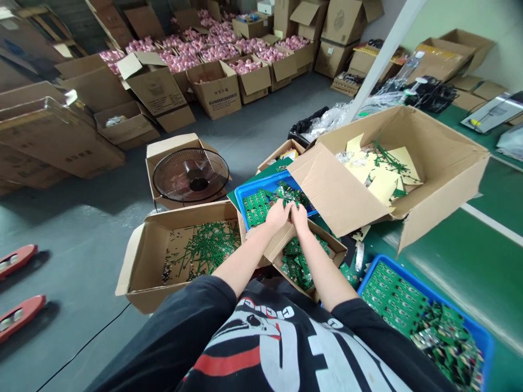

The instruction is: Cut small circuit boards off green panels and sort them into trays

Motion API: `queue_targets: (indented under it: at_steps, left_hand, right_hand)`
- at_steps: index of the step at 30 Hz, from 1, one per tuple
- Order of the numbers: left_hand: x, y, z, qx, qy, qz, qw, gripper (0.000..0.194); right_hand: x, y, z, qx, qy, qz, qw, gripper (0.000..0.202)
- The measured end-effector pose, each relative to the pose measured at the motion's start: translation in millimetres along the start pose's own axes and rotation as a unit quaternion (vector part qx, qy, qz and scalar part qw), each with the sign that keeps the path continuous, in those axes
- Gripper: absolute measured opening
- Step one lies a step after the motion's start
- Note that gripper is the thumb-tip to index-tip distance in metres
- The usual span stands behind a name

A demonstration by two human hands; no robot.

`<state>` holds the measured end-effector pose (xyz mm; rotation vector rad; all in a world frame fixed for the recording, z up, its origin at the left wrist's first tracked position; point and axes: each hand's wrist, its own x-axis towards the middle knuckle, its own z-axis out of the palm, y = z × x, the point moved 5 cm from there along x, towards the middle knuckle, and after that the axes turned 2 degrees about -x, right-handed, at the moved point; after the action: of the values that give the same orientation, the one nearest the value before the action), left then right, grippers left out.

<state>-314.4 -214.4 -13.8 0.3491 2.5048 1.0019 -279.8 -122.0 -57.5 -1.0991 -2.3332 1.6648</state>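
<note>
My left hand (278,215) and my right hand (299,216) are close together over the near edge of a blue tray (241,191). Fingers of both are closed on a green circuit board (291,203), mostly hidden by them. Inside the tray are green boards in panels (256,208) and a heap of loose pieces. Just below my hands, a small cardboard box (340,251) holds more green boards (298,264). To the left, a wide carton (143,261) contains thin green strips (212,245) and small dark bits.
A fan (191,177) stands beyond the wide carton. At right, a large open box (445,163) holds yellow sheets and green strips. A second blue tray (484,335) with boards is at lower right. Cartons of pink items (245,66) line the back.
</note>
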Motion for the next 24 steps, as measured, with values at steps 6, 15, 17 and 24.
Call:
queue_targets:
  at_steps: [6,15,17,24]
  left_hand:
    - [27.0,20.0,-4.1,-0.055,-0.013,0.076,0.995,0.045]
    - [-20.7,-73.9,-46.7,-0.121,0.078,-0.056,0.988,0.036]
    - [-32.9,-87.6,-61.9,-0.146,0.101,-0.073,0.981,0.038]
    - [-70.0,-105.4,-98.9,-0.269,0.13,-0.084,0.951,0.05]
  right_hand:
    - [22.9,-7.2,-10.9,0.044,-0.005,-0.001,0.999,0.038]
    - [-2.7,-17.2,16.5,-0.166,-0.085,-0.156,0.97,0.028]
    - [-5.0,-21.4,36.5,-0.235,-0.13,-0.164,0.949,0.026]
    - [5.7,-23.2,72.8,-0.217,-0.153,-0.108,0.958,0.035]
